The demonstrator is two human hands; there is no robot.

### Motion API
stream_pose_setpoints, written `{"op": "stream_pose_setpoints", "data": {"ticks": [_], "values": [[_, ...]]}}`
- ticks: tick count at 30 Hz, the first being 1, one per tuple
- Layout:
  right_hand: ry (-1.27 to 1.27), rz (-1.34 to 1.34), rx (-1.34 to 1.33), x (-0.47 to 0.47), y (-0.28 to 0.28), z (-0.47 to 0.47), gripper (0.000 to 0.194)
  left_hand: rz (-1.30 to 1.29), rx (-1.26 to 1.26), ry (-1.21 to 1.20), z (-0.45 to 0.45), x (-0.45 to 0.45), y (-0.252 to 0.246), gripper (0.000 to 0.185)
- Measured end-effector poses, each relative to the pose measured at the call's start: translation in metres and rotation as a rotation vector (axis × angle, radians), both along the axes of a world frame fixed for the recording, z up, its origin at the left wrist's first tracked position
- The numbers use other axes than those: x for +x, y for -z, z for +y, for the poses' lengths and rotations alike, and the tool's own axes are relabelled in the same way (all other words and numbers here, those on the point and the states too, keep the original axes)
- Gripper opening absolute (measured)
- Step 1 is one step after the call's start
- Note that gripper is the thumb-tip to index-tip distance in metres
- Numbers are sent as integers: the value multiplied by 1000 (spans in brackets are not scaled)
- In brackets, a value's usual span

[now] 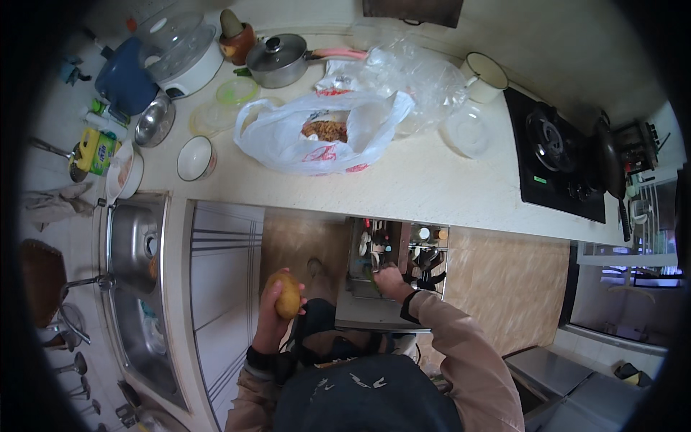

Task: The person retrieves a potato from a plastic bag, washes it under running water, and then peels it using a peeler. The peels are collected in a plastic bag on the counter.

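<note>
A potato (288, 296) rests in my left hand (275, 308), whose fingers curl around it in front of the cabinet. My right hand (390, 279) reaches down into an open drawer (357, 286) below the counter edge. Beside its fingers is a thin green item (373, 282), too small to name, and whether the hand grips it is unclear. Spoons (364, 241) and other utensils lie in the drawer farther in. To the right, a wire rack (444, 259) holds a white-capped bottle (424, 233) and several other containers.
A counter (378, 194) runs across, bearing a plastic bag (270, 146) with brown food, a lidded saucepan (275, 65), a bowl (196, 158) and an enamel mug (485, 78). The double sink (141, 281) is at left, the gas hob (556, 162) at right. White cabinet doors (227, 302) stand left.
</note>
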State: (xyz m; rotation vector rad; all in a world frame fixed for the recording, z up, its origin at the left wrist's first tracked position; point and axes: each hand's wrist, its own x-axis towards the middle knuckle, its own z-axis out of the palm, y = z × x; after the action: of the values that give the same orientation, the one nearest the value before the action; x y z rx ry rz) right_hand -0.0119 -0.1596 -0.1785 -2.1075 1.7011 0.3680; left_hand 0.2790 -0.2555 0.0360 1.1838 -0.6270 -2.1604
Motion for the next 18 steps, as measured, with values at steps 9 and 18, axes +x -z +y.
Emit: {"op": "stream_pose_setpoints", "data": {"ticks": [9,18], "values": [[-301,42,-190,-10,35,-40,16,35,-44,-1,-5,-18,1,49],[256,-166,-116,-41,55,-75,19,34,24,-59,3,-17,8,48]]}}
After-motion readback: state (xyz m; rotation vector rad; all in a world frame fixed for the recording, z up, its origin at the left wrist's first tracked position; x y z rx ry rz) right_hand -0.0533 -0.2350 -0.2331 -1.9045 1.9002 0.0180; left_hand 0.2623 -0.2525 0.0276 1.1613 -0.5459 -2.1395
